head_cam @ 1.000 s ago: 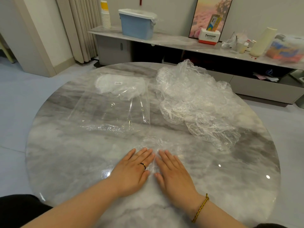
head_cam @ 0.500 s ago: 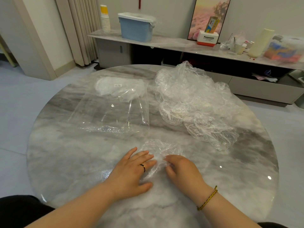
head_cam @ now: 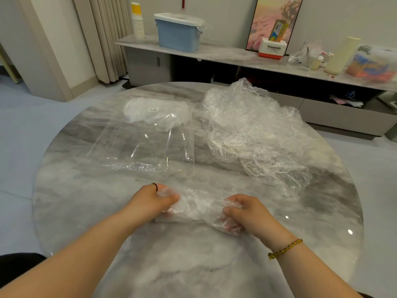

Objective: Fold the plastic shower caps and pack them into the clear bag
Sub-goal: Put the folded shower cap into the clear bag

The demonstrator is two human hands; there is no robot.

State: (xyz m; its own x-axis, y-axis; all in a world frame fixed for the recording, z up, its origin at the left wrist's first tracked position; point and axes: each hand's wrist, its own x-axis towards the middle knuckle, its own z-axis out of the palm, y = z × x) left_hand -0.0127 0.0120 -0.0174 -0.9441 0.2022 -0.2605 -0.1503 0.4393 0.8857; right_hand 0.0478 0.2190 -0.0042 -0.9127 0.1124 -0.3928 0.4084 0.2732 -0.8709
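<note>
- Head view: my left hand point(head_cam: 150, 204) and right hand point(head_cam: 247, 212) grip the ends of one shower cap point(head_cam: 198, 208), 6 o'clock on table point(head_cam: 86, 201).
- Cap: crinkled, translucent, bunched into a strip.

Dark finger ring point(head_cam: 155, 186); braided yellow wrist bracelet point(head_cam: 284, 249)

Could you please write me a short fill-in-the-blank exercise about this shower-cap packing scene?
1. The left hand and the right hand together grip one crumpled ____ at the table.
2. The clear bag lies to the ____ of the pile of loose caps.
3. The bracelet is on the ____ wrist.
Missing words: shower cap; left; right.
</note>
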